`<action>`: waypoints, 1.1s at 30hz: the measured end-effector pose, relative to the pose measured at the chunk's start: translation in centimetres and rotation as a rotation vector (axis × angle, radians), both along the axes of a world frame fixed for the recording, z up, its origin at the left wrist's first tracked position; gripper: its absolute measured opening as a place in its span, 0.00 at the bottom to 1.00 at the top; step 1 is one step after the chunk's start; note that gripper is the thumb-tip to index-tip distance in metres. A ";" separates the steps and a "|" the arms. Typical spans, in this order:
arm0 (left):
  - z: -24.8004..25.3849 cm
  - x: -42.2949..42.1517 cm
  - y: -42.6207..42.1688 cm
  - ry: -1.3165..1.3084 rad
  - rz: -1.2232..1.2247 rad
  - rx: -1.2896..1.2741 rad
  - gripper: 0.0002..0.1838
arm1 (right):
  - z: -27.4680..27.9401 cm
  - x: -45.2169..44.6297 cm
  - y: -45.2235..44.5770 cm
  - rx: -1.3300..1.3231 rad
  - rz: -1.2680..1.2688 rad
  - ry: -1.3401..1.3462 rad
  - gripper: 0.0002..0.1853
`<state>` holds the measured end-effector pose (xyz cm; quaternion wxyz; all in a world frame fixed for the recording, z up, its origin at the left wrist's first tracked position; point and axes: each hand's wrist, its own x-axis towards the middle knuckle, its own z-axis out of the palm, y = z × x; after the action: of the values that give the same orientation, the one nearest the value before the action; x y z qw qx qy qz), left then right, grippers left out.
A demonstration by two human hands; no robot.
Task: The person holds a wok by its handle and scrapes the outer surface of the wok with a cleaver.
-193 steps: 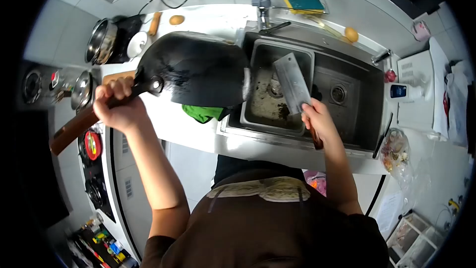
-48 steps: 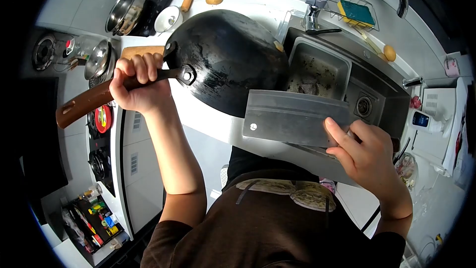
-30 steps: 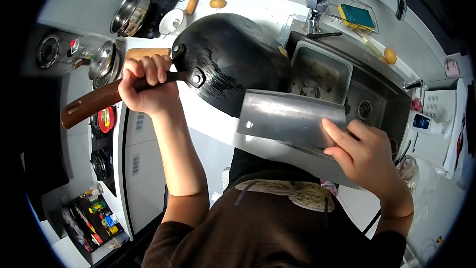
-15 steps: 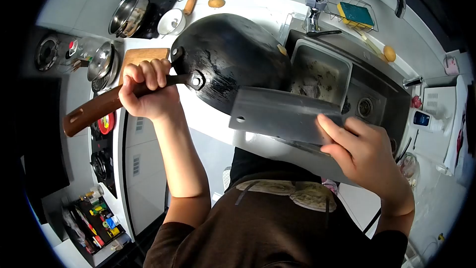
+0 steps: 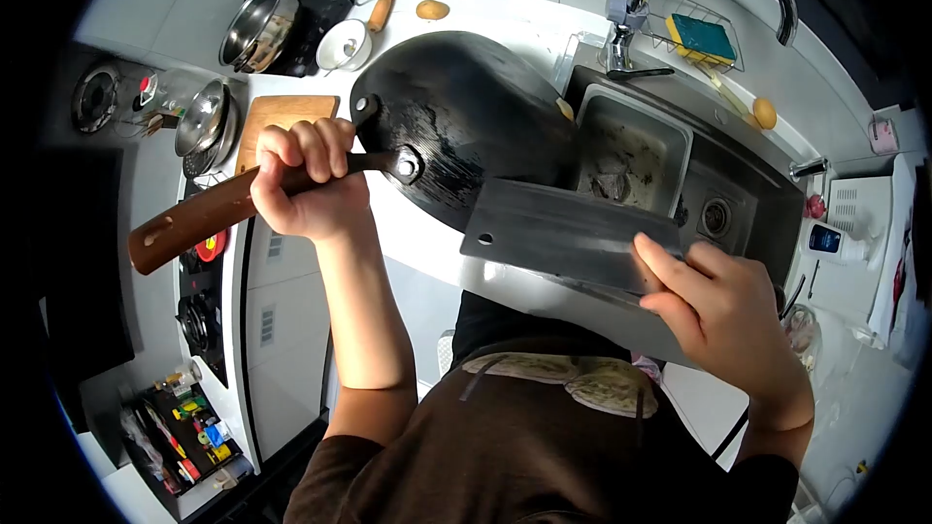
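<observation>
My left hand (image 5: pixel 313 177) is wrapped round the brown handle of a black wok (image 5: pixel 466 107). The wok is tipped so that its scuffed underside faces me, and it hangs over the counter and the sink's left edge. In my right hand (image 5: pixel 723 315) is a cleaver (image 5: pixel 573 238) with a wide grey blade and a small hole at its far corner. Its handle is hidden by my fingers. The blade overlaps the wok's lower right side in view; whether they touch, I cannot tell.
Right of the wok, a dirty metal basin (image 5: pixel 631 146) sits in the sink (image 5: pixel 752 175) under a tap (image 5: pixel 621 44). A wooden board (image 5: pixel 286 116), white bowl (image 5: pixel 344 45), steel pot (image 5: pixel 260 27) and potato (image 5: pixel 432 10) stand behind and left. A wire rack holds a sponge (image 5: pixel 701 39).
The wok and my left hand have shifted slightly right and down in view. The cleaver has moved a little the same way, with its blade now sharper. Both grips stay the same.
</observation>
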<state>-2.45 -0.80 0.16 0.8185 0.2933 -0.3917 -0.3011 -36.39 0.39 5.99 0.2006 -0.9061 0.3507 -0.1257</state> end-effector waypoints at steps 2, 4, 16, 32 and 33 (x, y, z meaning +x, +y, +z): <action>0.0 0.1 0.1 0.005 -0.013 -0.004 0.12 | 0.6 -0.3 0.2 0.033 -0.028 0.066 0.22; -0.1 -0.3 0.1 0.012 -0.040 -0.005 0.12 | 0.6 0.2 0.0 0.032 -0.029 0.044 0.22; -0.1 -0.5 0.5 -0.037 -0.059 -0.022 0.12 | 1.1 0.7 0.1 0.077 -0.058 -0.018 0.20; 0.1 0.5 -0.6 -0.023 -0.033 0.023 0.12 | -6.5 2.6 -2.2 0.707 -0.444 -0.904 0.18; 0.0 0.5 -0.6 -0.018 -0.036 0.021 0.12 | -6.7 4.0 -2.3 0.791 -0.382 -0.997 0.16</action>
<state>-1.91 -1.41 0.19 0.8062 0.2975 -0.4009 -0.3175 -32.42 -1.91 -0.70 0.6306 -0.5193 0.3898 -0.4251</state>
